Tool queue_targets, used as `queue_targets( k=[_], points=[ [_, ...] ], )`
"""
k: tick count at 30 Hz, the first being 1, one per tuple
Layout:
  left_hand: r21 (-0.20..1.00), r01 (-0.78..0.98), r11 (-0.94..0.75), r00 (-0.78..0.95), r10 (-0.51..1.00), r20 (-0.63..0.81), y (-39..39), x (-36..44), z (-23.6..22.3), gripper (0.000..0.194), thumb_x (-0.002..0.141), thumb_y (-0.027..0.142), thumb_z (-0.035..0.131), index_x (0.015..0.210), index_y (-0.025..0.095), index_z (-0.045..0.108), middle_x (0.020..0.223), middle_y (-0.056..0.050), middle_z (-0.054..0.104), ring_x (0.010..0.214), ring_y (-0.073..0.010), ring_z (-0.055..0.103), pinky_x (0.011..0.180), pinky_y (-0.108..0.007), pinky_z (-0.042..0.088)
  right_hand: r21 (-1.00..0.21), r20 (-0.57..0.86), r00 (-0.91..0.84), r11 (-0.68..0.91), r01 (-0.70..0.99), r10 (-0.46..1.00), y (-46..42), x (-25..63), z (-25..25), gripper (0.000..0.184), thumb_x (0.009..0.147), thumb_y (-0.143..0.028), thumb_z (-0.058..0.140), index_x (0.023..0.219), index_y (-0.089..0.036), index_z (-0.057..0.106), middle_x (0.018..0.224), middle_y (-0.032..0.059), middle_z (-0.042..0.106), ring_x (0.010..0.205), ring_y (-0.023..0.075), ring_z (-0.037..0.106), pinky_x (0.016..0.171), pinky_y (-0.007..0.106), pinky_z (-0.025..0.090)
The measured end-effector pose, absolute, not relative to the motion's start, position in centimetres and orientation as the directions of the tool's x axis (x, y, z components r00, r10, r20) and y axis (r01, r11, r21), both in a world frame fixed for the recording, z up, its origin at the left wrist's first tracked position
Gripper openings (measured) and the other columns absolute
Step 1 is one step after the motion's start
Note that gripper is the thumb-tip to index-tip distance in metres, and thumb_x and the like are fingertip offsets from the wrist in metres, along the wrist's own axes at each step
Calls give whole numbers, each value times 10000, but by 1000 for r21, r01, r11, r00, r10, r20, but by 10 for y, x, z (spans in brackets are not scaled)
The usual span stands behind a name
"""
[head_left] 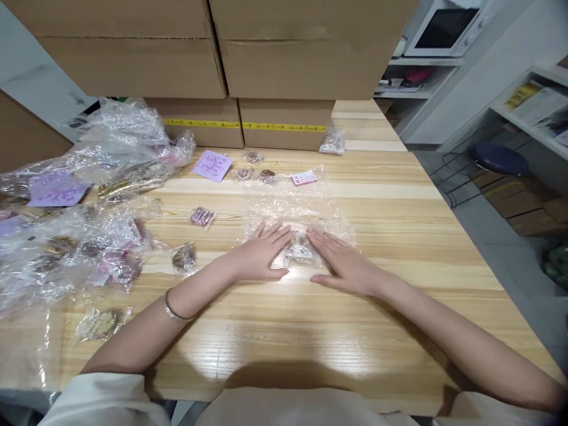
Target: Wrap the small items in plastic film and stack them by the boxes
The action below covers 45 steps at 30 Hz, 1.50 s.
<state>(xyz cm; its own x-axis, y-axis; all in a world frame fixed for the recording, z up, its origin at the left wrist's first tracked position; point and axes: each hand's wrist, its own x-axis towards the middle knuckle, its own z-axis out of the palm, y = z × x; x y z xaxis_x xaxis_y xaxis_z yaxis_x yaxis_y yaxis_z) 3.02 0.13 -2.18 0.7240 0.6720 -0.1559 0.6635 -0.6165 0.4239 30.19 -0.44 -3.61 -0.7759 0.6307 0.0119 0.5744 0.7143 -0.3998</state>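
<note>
My left hand (265, 254) lies flat on a clear plastic bag (288, 207), its fingers stretched out and pointing away from me. From the other side my right hand (339, 260) presses on the same bag, also flat with fingers extended. A small clear packet (300, 251) with printing sits between the two hands. Along the bag's far end are a white and pink packet (304, 177) and a small packet with brown contents (267, 176). Left of my hands rest a purple-brown packet (202, 216) and a packet with dark contents (184, 258).
Crumpled plastic bags (133, 130) and many filled packets (102, 248) cover the table's left side. A purple card (212, 165) lies near the back. Large cardboard boxes (284, 53) stack along the far edge. A blue stool (499, 158) stands on the floor at right.
</note>
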Motion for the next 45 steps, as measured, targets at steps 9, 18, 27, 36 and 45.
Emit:
queue_targets(
  k=[9, 18, 27, 36, 45],
  points=[
    [321, 737, -595, 669, 710, -220, 0, -25, -19, 781, 879, 268, 509, 1581, 191, 177, 1650, -103, 132, 1537, -239, 46, 1230, -507, 35, -390, 56, -789, 740, 547, 612, 14, 340, -49, 745, 943, -432, 548, 1577, -192, 241, 1627, 126, 207, 1501, 291, 194, 1210, 536, 224],
    [611, 578, -541, 683, 731, 2, -4, -52, -17, 348, 977, 370, 486, 1259, 287, 672, 1521, -44, 466, 1523, -247, 166, 1220, -546, 137, -702, 213, -667, 586, 403, 714, 14, 357, -44, 368, 962, -325, 508, 1297, -288, 657, 1408, 43, 584, 1423, 268, 396, 1164, 538, 339],
    [864, 503, -30, 310, 939, -148, -9, -37, -23, 555, 890, 692, 482, 947, 224, 775, 1202, -71, 720, 1289, -281, 546, 1190, -466, 285, -903, -99, -315, 48, 427, 944, 8, 352, -37, 434, 902, -590, 546, 893, -214, 761, 1003, 72, 764, 1008, 281, 691, 943, 408, 517],
    [828, 557, 66, 104, 983, -148, -8, -18, -30, 483, 878, 593, 486, 647, 194, 629, 682, -38, 673, 728, -200, 607, 771, -317, 485, -851, -127, -144, -34, 524, 981, 4, 334, -36, 445, 906, -625, 487, 707, -233, 553, 559, -2, 608, 555, 196, 595, 558, 306, 463],
    [309, 938, -157, 136, 987, 88, -18, -4, -31, 252, 830, 308, 536, 606, 201, 490, 759, -58, 576, 924, -275, 512, 904, -482, 401, -389, -51, -69, 44, 920, 996, 3, 332, -36, 428, 957, -545, 397, 675, -251, 528, 530, 31, 595, 553, 245, 581, 554, 327, 360]
  ],
)
